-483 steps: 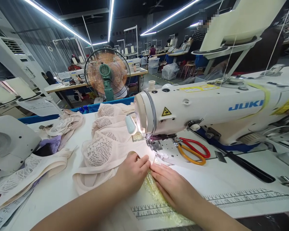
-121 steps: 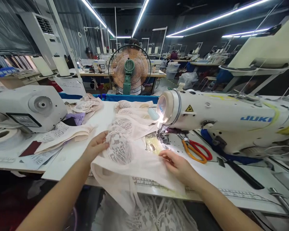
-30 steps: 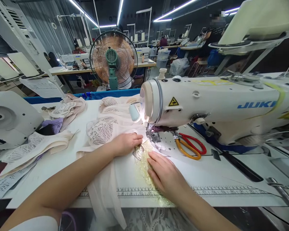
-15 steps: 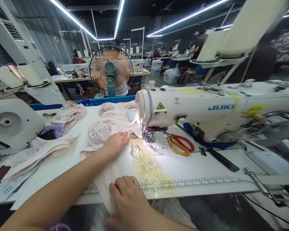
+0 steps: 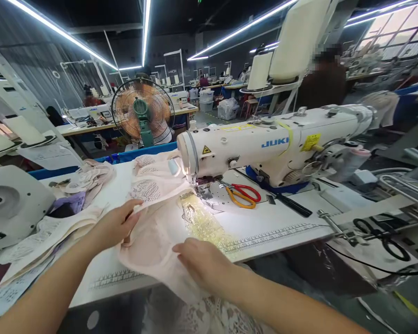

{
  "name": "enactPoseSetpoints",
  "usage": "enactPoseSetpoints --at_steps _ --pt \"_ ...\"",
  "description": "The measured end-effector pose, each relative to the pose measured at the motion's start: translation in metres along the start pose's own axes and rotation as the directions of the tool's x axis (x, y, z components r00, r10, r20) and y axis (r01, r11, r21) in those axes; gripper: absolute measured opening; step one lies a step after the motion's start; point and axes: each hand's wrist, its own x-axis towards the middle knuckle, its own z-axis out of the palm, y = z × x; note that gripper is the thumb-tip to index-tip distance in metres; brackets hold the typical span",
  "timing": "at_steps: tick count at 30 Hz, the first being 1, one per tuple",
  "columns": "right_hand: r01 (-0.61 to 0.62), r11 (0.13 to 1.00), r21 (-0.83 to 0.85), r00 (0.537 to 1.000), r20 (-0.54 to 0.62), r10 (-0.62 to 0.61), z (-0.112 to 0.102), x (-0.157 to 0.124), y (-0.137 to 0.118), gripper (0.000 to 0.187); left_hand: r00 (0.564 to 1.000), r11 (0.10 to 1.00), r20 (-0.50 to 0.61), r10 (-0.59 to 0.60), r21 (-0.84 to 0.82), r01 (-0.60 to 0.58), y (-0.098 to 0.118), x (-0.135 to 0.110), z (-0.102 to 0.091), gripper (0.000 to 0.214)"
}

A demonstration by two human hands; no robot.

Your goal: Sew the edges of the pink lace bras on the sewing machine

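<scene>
A pale pink garment piece (image 5: 153,243) with a lace cup (image 5: 145,190) lies across the white table (image 5: 264,227) and hangs over its front edge. My left hand (image 5: 115,224) grips the piece's left edge, fingers closed on the fabric. My right hand (image 5: 201,263) rests on the lower part of the same piece near the table's edge, fingers curled into the cloth. The white JUKI sewing machine (image 5: 264,144) stands behind, its lit needle area (image 5: 200,188) just beyond the fabric.
Red and orange scissors (image 5: 242,195) lie on the machine bed. More pink lace pieces (image 5: 90,178) are heaped at the left, by another machine (image 5: 10,204). A fan (image 5: 142,111) stands behind. Other workers sit at far tables. A wire rack (image 5: 400,195) is at the right.
Both hands have drawn the pink piece back from the needle toward the table's front edge. My left hand changed from lying flat to gripping. The view swung right.
</scene>
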Motion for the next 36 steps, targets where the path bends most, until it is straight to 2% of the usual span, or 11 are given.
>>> enactPoseSetpoints --at_steps 2,4,6,8,10,13,16,19,23,29,36 --pt "-0.017 0.996 0.090 1.000 -0.015 0.018 -0.019 -0.006 0.002 0.022 0.990 0.926 0.108 -0.094 -0.355 0.127 0.018 0.004 -0.010 0.038" --pt "-0.031 0.972 0.234 0.997 -0.060 0.046 -0.035 -0.010 -0.003 0.025 0.948 0.707 0.266 -0.173 -0.637 0.308 0.033 0.008 -0.012 0.033" --pt "-0.016 0.920 0.391 0.995 -0.082 0.052 -0.045 -0.013 -0.011 0.032 0.903 0.505 0.387 -0.188 -0.750 0.427 0.042 0.009 -0.008 0.032" --pt "-0.061 0.879 0.472 0.996 -0.025 0.083 -0.050 -0.014 -0.018 0.046 0.883 0.414 0.439 -0.165 -0.782 0.466 0.044 0.006 0.000 0.033" --pt "-0.189 0.876 0.444 0.981 0.115 0.153 -0.052 -0.013 -0.017 0.057 0.887 0.430 0.438 -0.149 -0.779 0.457 0.036 0.004 0.008 0.035" --pt "-0.263 0.938 0.227 0.958 0.174 0.227 -0.071 -0.006 0.009 0.035 0.899 0.567 0.402 -0.172 -0.706 0.424 0.006 0.009 0.019 0.036" --pt "-0.300 0.949 -0.093 0.950 -0.124 0.288 -0.124 0.011 0.059 0.016 0.924 0.608 0.318 -0.211 -0.698 0.379 -0.031 0.023 0.031 0.032" --pt "-0.487 0.846 -0.218 0.828 -0.424 0.367 -0.197 0.045 0.110 0.027 0.942 0.543 0.261 -0.212 -0.770 0.336 -0.053 0.031 0.042 0.034" --pt "-0.578 0.780 -0.239 0.777 -0.452 0.438 -0.261 0.096 0.159 0.040 0.953 0.551 0.215 -0.214 -0.779 0.300 -0.058 0.030 0.045 0.038" --pt "-0.585 0.784 -0.210 0.807 -0.253 0.534 -0.271 0.123 0.186 0.044 0.958 0.597 0.197 -0.207 -0.751 0.283 -0.060 0.028 0.044 0.042" --pt "-0.595 0.768 -0.238 0.785 -0.379 0.491 -0.275 0.091 0.165 0.046 0.969 0.596 0.165 -0.183 -0.765 0.243 -0.061 0.029 0.046 0.039"
